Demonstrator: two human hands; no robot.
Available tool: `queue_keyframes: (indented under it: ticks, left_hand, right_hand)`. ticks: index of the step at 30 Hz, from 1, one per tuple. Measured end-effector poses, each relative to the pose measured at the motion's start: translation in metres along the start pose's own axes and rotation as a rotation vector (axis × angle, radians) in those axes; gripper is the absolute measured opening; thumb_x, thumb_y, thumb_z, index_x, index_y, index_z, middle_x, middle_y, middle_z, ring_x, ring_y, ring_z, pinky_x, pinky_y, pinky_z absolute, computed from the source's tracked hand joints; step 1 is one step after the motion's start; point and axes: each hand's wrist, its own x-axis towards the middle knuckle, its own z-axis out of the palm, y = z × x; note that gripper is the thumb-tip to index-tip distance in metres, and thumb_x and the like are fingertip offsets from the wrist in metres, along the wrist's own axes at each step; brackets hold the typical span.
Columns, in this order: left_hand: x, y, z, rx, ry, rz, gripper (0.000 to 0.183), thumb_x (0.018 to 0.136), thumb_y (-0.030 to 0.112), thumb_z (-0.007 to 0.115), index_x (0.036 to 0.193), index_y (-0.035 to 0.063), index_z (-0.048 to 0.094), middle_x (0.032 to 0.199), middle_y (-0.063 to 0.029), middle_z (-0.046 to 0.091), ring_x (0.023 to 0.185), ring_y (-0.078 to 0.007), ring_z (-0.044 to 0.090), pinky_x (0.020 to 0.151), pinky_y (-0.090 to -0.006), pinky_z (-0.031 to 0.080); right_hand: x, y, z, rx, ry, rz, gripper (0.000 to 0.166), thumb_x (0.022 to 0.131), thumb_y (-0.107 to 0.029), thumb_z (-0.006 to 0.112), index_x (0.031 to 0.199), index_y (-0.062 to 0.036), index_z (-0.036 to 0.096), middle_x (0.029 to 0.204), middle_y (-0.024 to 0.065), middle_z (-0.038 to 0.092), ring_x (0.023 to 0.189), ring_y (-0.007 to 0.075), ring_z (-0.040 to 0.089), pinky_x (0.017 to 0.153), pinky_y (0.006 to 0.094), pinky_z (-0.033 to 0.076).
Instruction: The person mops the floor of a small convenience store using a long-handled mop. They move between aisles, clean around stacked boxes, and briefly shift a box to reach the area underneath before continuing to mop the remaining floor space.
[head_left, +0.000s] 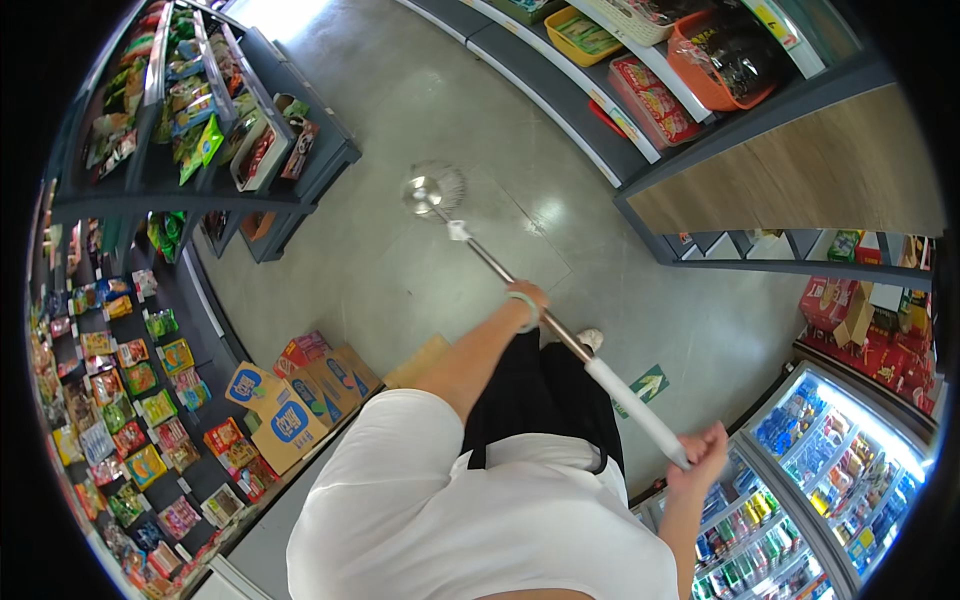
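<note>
A mop (491, 260) with a metal pole and a white grip sleeve runs slantwise in front of me. My left hand (529, 298), with a pale bangle at its wrist, is closed round the middle of the pole. Near the top end of the white sleeve, my right hand (699, 452) holds the handle. At the far end, the round metal mop head (424, 193) rests on the grey floor (375, 255), its thin strands fanned out mostly to the right.
Shelves of packaged snacks (142, 405) stand left, with cardboard boxes (292, 412) beside them. A shelf unit end (330, 150) juts in at upper left. Wood-panelled shelving (787, 157) with baskets is at upper right. A lit drinks fridge (817, 457) stands right. A green floor arrow (649, 384) lies nearby.
</note>
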Motion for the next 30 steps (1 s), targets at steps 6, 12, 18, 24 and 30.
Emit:
queue_keyframes:
  ticks: [6,12,18,24,30]
  left_hand:
    - [-0.066,-0.039,0.014,-0.233,0.131,-0.313,0.025,0.074,0.036,0.074,0.095,0.0227,0.070,0.109,-0.0067,0.063,0.114,-0.0289,0.057,0.104,-0.0600,0.035]
    - [-0.034,0.113,-0.006,-0.103,0.131,-0.224,0.026,0.074,0.038,0.073,0.093,0.0207,0.072,0.105,-0.0086,0.066,0.109,-0.0303,0.060,0.106,-0.0559,0.036]
    - [-0.008,0.403,-0.039,-0.324,0.241,0.309,0.011,0.070,0.017,0.067,0.075,0.0099,0.074,0.079,-0.0172,0.070,0.080,-0.0359,0.066,0.083,-0.0478,0.049]
    - [0.000,0.602,-0.064,-0.539,0.191,0.854,0.026,0.075,0.024,0.069,0.095,0.0089,0.067,0.094,-0.0134,0.071,0.093,-0.0323,0.068,0.081,-0.0464,0.052]
    - [0.011,0.642,-0.058,-0.395,0.200,0.905,0.034,0.082,0.030,0.067,0.107,0.0074,0.062,0.099,-0.0120,0.070,0.095,-0.0312,0.068,0.080,-0.0464,0.052]
  right_hand:
    - [-0.020,0.027,0.060,-0.199,-0.264,-0.004,0.043,0.098,-0.032,0.052,0.063,-0.0120,0.041,0.049,-0.0017,0.025,0.042,0.0121,0.026,0.058,0.0359,0.045]
    - [0.013,-0.062,-0.053,-0.189,-0.161,-0.109,0.045,0.098,-0.032,0.053,0.060,-0.0149,0.037,0.048,-0.0025,0.029,0.040,0.0107,0.028,0.054,0.0323,0.041]
    - [-0.025,-0.255,-0.261,-0.213,0.199,-0.544,0.018,0.093,-0.026,0.059,0.095,-0.0084,0.055,0.061,-0.0024,0.042,0.043,0.0086,0.030,0.043,0.0275,0.029]
    - [-0.114,-0.348,-0.370,-0.443,0.486,-1.095,0.047,0.087,-0.023,0.064,0.126,-0.0001,0.053,0.072,0.0032,0.047,0.062,0.0169,0.048,0.055,0.0292,0.041]
    - [-0.088,-0.375,-0.418,-0.331,0.596,-0.950,0.024,0.087,-0.030,0.067,0.085,-0.0084,0.058,0.070,0.0028,0.046,0.059,0.0163,0.046,0.051,0.0284,0.038]
